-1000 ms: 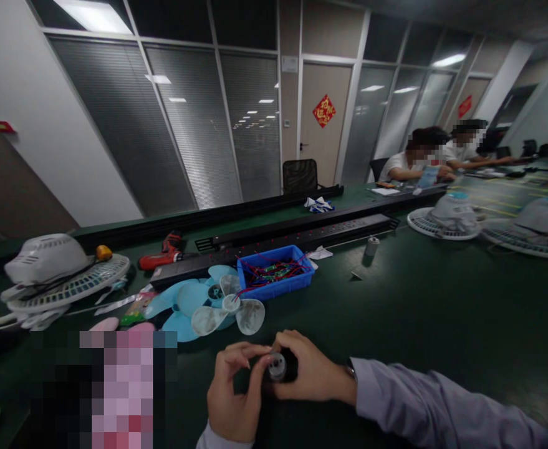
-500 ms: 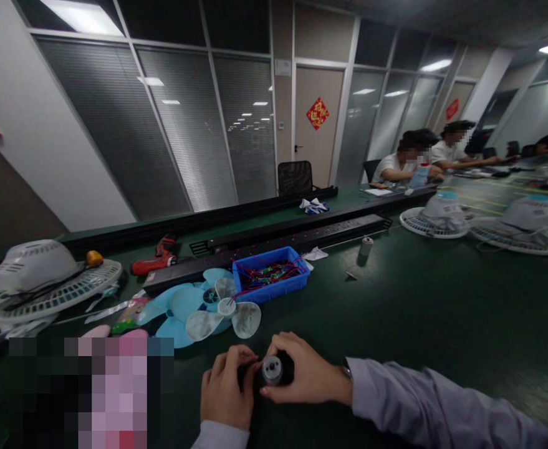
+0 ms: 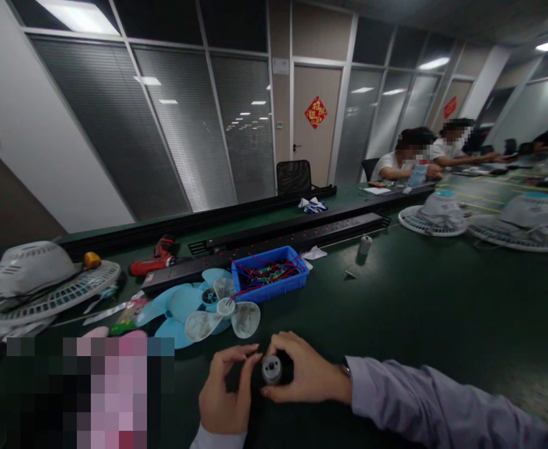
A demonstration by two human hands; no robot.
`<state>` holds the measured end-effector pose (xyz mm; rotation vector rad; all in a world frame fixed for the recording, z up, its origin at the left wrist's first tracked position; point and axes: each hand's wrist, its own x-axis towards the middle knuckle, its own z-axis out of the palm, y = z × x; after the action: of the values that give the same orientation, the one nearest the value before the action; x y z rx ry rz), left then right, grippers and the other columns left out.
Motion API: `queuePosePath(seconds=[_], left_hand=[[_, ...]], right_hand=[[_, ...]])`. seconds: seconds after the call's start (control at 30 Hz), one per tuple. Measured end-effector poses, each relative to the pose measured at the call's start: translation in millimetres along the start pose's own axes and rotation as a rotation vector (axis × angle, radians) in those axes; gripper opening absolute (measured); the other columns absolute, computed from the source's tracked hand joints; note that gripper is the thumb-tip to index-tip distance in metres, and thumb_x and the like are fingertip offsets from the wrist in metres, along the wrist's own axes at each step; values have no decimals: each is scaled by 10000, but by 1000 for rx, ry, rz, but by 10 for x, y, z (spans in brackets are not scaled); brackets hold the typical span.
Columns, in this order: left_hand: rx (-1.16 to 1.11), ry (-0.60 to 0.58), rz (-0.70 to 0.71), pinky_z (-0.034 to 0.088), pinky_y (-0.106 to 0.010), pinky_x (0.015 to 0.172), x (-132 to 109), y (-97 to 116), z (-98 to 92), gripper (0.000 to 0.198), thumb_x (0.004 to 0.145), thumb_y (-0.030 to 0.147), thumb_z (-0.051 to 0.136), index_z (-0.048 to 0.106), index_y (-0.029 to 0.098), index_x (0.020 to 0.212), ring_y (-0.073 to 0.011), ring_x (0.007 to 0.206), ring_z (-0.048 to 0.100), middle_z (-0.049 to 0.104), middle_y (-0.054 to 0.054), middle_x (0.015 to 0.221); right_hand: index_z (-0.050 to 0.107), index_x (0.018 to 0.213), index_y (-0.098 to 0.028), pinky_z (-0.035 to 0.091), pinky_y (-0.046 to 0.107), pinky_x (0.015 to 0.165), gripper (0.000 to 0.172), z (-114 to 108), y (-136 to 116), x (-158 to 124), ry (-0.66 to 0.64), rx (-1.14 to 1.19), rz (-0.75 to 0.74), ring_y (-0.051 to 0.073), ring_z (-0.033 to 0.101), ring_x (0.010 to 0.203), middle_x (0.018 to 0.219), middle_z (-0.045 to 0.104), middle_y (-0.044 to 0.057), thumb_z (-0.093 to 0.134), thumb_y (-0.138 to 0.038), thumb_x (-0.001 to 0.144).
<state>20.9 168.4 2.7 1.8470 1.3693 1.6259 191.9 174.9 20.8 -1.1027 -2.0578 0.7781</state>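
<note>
A small cylindrical metal motor (image 3: 271,370) stands end-up at the lower middle, its round face with a centre shaft and small holes turned toward me. My right hand (image 3: 305,371) is closed around its right side, thumb in front and fingers behind. Just left of the motor is my left hand (image 3: 227,385), thumb and forefinger brought together in a pinch near the motor's upper rim. Whatever lies between those fingertips, if anything, is too small to make out. Beyond the hands lie a grey-white fan blade (image 3: 207,324) and a light-blue fan blade (image 3: 182,304).
A blue bin (image 3: 274,293) holds wired circuit boards. Behind it runs a long black rail (image 3: 255,247). A red drill (image 3: 149,265) and a white fan housing (image 3: 28,268) sit left. Another metal cylinder (image 3: 366,244) stands right, before more fan housings (image 3: 442,212). Several people sit farther off.
My left hand's fingers have lifted and straightened slightly, drawing a little away from the motor's side. My right hand keeps the motor in the same place.
</note>
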Motion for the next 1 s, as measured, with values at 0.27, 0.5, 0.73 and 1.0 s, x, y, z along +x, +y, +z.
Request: queuePosePath(seconds=[0.27,0.5,0.73,1.0], left_hand=[[-160,-31,40,565,-286,711,-83,124,69,171,880,298,571,441,227,795,-167,768,710,722,-20,804],[-143,-70,47,566,-293,723,-72,128,14,162,870,251,590,431,235,842,-162,780,712,725,-5,823],[-176,-93,132,560,-285,735,-59,170,22,157,850,178,606,465,225,901,-154,796,704,714,-1,848],[-159,-161,204,579,-297,745,-27,256,-17,217,819,88,603,474,208,946,-161,817,701,698,-24,856]], right_hand=[[513,783,-201,365,266,680,382,-16,-20,27,-9,-50,30,158,500,738,776,532,-34,808,-279,553],[518,801,-209,357,256,675,395,-15,2,16,-6,-31,9,156,502,737,785,538,-38,814,-281,549],[509,803,-206,354,274,689,408,0,21,29,-20,-41,3,161,503,740,785,538,-40,817,-250,538],[480,779,-207,369,284,674,294,14,9,-3,-26,-18,10,177,490,757,790,528,-22,728,-177,623]])
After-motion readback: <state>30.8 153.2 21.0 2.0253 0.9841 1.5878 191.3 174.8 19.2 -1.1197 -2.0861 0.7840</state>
